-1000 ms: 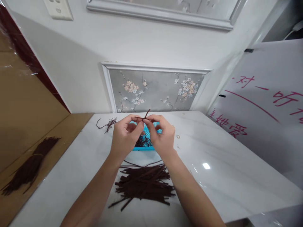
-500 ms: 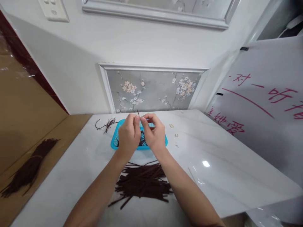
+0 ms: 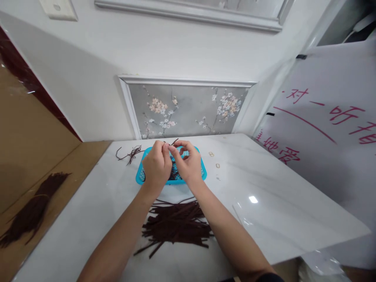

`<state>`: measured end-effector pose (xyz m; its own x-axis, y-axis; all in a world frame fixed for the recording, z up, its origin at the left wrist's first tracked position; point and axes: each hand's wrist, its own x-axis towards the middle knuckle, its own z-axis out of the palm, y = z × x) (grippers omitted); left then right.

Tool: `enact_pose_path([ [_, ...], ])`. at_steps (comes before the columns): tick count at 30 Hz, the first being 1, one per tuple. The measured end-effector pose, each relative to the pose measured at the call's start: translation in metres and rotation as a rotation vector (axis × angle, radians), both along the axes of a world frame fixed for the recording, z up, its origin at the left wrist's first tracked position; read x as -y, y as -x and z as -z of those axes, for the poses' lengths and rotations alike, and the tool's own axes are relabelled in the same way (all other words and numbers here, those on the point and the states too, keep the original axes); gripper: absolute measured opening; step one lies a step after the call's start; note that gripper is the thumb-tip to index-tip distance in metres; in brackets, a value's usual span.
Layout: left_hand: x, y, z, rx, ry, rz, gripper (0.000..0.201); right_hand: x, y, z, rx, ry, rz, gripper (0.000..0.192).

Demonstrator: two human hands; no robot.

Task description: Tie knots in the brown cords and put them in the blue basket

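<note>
1. We see a grey rectangular wall panel point(image 3: 188, 109) printed with pale blossoms.
2. Above the panel, we see a straight silver-grey moulding point(image 3: 188, 15).
3. Up and left of the panel, we find a white plastic socket plate point(image 3: 58, 9).
4. Right of the panel, we have a flat white board point(image 3: 337, 160) handwritten in magenta.
5. Left of the panel, we notice brown cardboard point(image 3: 29, 137) beside a dark red strip point(image 3: 47, 100).
6. Below the panel, we see a glossy white tabletop point(image 3: 279, 188).

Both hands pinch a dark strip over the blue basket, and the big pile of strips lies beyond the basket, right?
No: the head view shows the big pile of strips on the near side of the blue basket. The left hand and right hand do pinch a dark strip over it.
</note>
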<state>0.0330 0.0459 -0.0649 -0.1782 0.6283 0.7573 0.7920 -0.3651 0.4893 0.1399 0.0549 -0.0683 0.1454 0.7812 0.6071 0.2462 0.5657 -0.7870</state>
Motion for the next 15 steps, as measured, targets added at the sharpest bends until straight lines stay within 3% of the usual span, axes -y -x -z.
enact_pose_path([
  [7,-0.008,0.007,0.002,-0.025,0.019,0.138,0.029,-0.008,-0.007,0.000,0.073,0.037,0.002,0.026],
  [11,-0.017,0.026,-0.004,-0.071,0.096,0.019,0.018,-0.010,-0.027,-0.015,0.170,0.233,-0.112,0.029],
  [13,-0.014,0.035,-0.011,-0.059,0.078,0.008,0.038,0.006,-0.037,-0.031,0.013,0.157,-0.066,0.033],
  [15,-0.003,0.041,-0.019,0.059,-0.104,0.093,0.051,0.035,-0.045,-0.049,-0.238,-0.079,0.048,0.033],
])
